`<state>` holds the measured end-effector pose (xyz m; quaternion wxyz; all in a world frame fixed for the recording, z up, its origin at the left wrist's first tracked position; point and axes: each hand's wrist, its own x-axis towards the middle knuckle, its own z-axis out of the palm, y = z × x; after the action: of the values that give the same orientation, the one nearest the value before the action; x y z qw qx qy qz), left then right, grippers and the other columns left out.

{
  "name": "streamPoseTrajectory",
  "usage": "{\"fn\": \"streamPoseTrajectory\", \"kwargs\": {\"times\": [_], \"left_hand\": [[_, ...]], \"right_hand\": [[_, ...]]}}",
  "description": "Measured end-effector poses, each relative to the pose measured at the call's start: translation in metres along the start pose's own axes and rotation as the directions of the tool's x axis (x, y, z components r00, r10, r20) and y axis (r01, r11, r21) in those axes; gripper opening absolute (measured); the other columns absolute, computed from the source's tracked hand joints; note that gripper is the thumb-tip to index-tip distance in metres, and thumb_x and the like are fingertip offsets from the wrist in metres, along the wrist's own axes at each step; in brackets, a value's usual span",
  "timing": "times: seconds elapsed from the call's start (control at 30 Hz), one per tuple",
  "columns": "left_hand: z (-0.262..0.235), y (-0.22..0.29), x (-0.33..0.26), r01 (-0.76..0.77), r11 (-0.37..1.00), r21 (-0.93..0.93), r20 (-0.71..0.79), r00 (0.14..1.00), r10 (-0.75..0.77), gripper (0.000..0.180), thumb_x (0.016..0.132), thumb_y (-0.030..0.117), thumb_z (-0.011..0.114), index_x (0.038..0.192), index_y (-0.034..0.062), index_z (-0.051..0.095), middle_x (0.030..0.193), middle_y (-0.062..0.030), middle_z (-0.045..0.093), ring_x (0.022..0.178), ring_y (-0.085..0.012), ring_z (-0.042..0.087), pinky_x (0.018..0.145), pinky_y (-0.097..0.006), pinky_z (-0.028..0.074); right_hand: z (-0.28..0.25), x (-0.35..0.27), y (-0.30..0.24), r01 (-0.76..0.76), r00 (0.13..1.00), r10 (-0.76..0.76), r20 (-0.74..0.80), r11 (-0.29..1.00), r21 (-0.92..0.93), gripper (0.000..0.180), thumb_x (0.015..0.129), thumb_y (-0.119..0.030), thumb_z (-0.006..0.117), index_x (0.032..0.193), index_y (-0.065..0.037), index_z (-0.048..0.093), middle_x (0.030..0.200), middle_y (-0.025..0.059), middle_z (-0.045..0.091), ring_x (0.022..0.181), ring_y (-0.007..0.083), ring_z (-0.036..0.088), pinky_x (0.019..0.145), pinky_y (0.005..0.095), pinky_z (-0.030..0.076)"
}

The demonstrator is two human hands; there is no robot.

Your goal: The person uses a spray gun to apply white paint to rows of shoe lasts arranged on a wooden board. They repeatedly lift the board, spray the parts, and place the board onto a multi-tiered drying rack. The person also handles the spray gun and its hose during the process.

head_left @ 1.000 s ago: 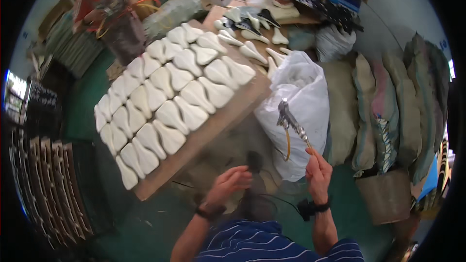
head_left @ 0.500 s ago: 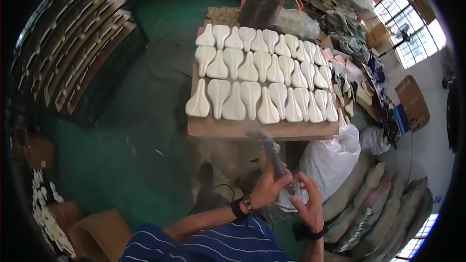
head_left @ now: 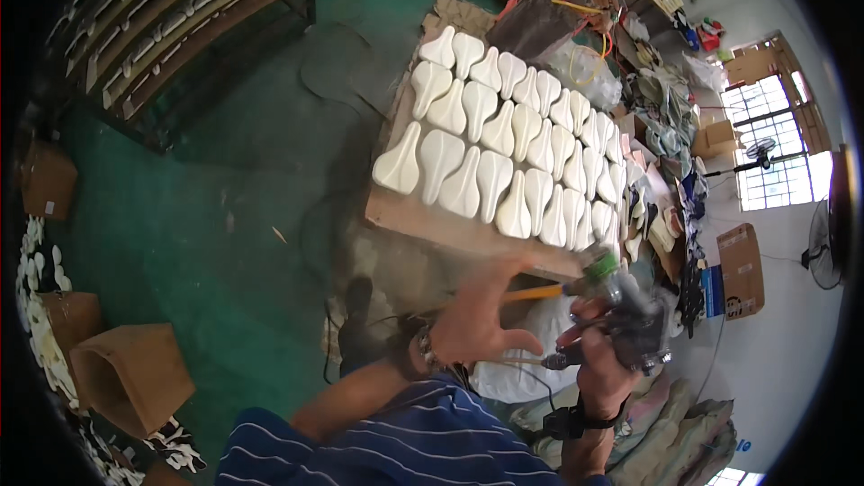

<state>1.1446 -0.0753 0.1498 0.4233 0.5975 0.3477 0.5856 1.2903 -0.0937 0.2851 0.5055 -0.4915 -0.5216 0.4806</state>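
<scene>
Partly blurred: right hand clenched round spray gun, nozzle indistinct; left hand spread, empty.

There is one view only, from a wide fisheye camera on the person's head, looking steeply down and forward. It sits close above the two hands: the right hand keeps its grip on a spray gun low and right of centre, with the open left hand just beside that grip. Beyond the grip, further from the camera, lies the table carrying white moulded pieces. To the left of the grip the green floor spreads toward the rim, where straight edges bend.
</scene>
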Motion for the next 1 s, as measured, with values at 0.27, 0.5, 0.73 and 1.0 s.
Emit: {"fn": "streamPoseTrajectory", "kwargs": {"times": [0.27,0.5,0.73,1.0], "left_hand": [[0.013,-0.082,-0.027,0.598,0.779,-0.190,0.727,0.618,-0.298,0.040,0.080,0.029,0.087,0.103,0.0014,0.068,0.088,-0.0055,0.071,0.077,-0.0128,0.067,0.075,-0.030,0.053],[-0.088,-0.263,-0.134,0.291,0.804,0.519,0.243,0.851,-0.465,0.029,0.083,0.036,0.074,0.086,0.0081,0.069,0.076,-0.0106,0.069,0.070,-0.0334,0.067,0.065,-0.040,0.053],[-0.208,-0.261,-0.273,0.557,0.205,0.805,-0.043,0.400,-0.915,0.030,0.084,0.038,0.071,0.081,0.0087,0.071,0.083,-0.0177,0.070,0.077,-0.0382,0.067,0.068,-0.048,0.054],[-0.200,-0.167,-0.254,0.627,0.050,0.777,-0.230,0.357,-0.905,0.025,0.080,0.029,0.071,0.077,0.0042,0.072,0.073,-0.0202,0.069,0.068,-0.0382,0.066,0.063,-0.047,0.055]], "right_hand": [[0.036,0.065,-0.041,0.297,0.950,-0.294,-0.107,0.955,0.009,0.047,0.091,-0.006,0.060,0.134,0.002,0.044,0.108,0.0175,0.057,0.088,0.0160,0.058,0.040,0.0181,0.043],[0.013,0.067,-0.085,0.277,0.955,-0.296,-0.012,0.908,-0.315,0.041,0.089,-0.007,0.055,0.128,0.003,0.052,0.117,0.0130,0.060,0.084,0.0046,0.053,0.049,0.0156,0.033],[-0.033,0.068,-0.071,0.085,0.993,0.012,0.116,0.609,-0.788,0.045,0.089,-0.016,0.061,0.129,0.004,0.053,0.099,0.0209,0.067,0.071,0.0181,0.061,0.066,0.0286,0.050],[0.022,0.052,-0.016,0.198,0.672,0.465,0.576,0.637,-0.745,0.084,0.063,0.009,0.066,0.144,0.002,0.048,0.112,0.0238,0.065,0.098,0.0444,0.064,0.087,0.0401,0.052]]}}
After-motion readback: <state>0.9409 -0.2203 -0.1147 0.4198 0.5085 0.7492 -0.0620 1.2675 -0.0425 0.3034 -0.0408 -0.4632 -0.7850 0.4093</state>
